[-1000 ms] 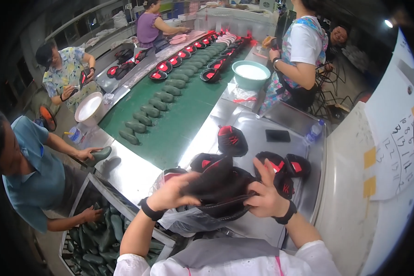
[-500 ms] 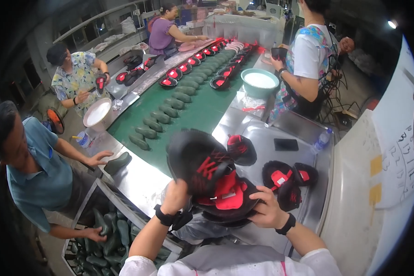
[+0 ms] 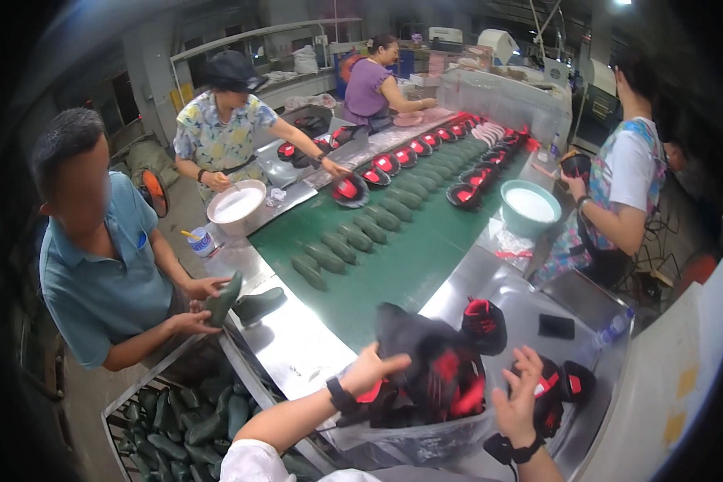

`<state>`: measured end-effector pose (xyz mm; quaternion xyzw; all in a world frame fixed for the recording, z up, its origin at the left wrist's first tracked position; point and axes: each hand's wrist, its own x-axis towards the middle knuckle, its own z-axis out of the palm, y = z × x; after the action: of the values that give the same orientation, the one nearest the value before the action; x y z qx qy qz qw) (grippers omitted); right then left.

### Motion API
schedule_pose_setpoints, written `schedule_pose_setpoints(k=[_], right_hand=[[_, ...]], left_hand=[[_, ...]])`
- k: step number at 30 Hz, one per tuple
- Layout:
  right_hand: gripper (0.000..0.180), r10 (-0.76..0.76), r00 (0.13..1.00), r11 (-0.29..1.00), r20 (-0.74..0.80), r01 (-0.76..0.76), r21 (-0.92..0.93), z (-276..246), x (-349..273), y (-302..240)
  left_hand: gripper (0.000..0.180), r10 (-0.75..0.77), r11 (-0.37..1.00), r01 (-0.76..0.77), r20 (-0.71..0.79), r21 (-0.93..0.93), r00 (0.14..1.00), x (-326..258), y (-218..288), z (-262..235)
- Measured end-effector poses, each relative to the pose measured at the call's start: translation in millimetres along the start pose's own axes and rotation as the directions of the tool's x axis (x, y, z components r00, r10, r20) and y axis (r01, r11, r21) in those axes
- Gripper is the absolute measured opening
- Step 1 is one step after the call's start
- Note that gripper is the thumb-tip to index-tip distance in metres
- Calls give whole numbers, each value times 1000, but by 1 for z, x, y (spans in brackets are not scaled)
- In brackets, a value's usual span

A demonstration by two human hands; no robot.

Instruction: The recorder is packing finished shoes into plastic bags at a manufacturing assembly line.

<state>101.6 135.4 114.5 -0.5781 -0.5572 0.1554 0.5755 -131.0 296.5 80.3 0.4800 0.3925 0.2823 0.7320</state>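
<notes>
A blurred black shoe upper [image 3: 416, 347] with red parts is over a container lined with clear plastic [image 3: 414, 442], where more black and red uppers lie. My left hand [image 3: 371, 376] is beside its left edge with fingers stretched out; whether it touches the upper I cannot tell. To the right of the container my right hand [image 3: 519, 402] is raised, fingers spread and nothing in them. Just beyond, a single black upper with red laces [image 3: 484, 325] rests on the metal table. More black and red uppers [image 3: 577, 381] lie on it behind my right hand.
Rows of green shoe lasts [image 3: 353, 237] and shoes run along a green conveyor [image 3: 361, 301]. A person at left holds a green last [image 3: 223, 299] above a crate [image 3: 120, 422] of lasts. Bowls [image 3: 530, 207] of white material, a phone [image 3: 556, 325] and a bottle [image 3: 614, 328] stand about.
The shoe uppers I held are out of my hands, which have opened and moved apart. My view has swung left. The person at left has lifted a green last; another reaches to the conveyor.
</notes>
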Motion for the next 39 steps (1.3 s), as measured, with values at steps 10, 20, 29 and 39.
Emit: schedule_pose_setpoints(k=[10, 20, 29, 39], right_hand=[[47, 337, 889, 937, 311, -284, -203, 18, -32, -1], [46, 74, 419, 857, 905, 438, -273, 35, -44, 50], [48, 305, 252, 718, 919, 573, -395, 41, -75, 21], [37, 66, 815, 950, 576, 126, -286, 0, -82, 28]], left_hand=[[76, 134, 954, -292, -776, -67, 617, 162, 90, -220], [56, -108, 613, -326, 484, 720, 868, 65, -48, -99], [22, -406, -471, -820, 745, 325, 529, 51, -118, -19], [9, 389, 892, -449, 575, -41, 720, 7, 48, -34]])
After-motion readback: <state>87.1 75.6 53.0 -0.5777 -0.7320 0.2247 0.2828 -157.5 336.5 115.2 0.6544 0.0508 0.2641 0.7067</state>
